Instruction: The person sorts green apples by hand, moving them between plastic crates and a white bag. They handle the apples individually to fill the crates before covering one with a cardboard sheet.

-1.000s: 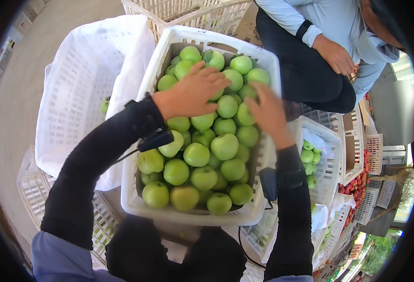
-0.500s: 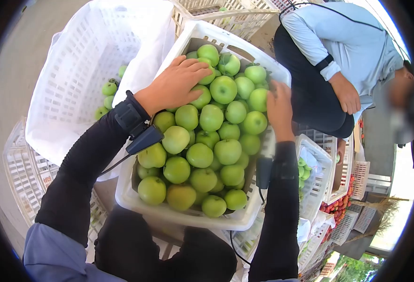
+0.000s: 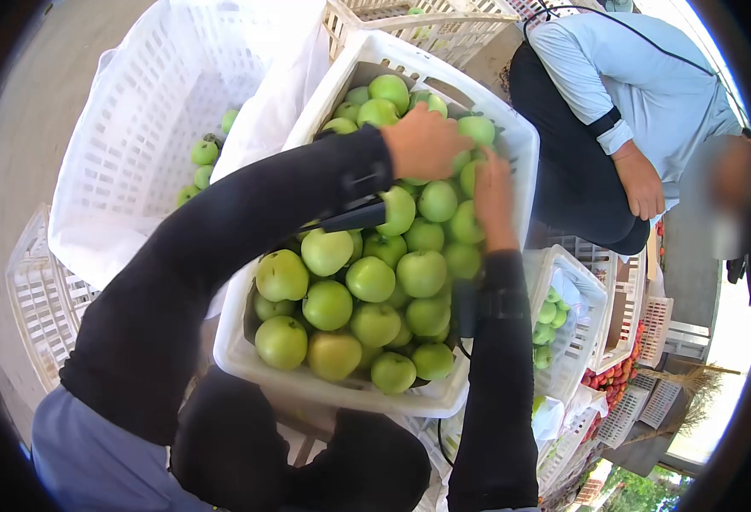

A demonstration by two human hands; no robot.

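A white plastic crate, lined with cardboard, is heaped with green apples in front of me. My left hand reaches across the far part of the heap, its fingers bent down over the apples and partly hidden. Close to it, at the crate's right side, my right hand points its fingertips at the same spot. Both hands are smeared by motion, so I cannot make out whether either grips an apple. Black sleeves and wrist devices cover some of the fruit.
Left of the crate stands a white basket lined with a white sheet, a few green apples inside. A person sits at the right. More crates, some with green or red fruit, line the right side.
My left hand has moved right across the heap, from the crate's left side to near my right hand. My right hand stays by the right rim, fingers shifted slightly inward.
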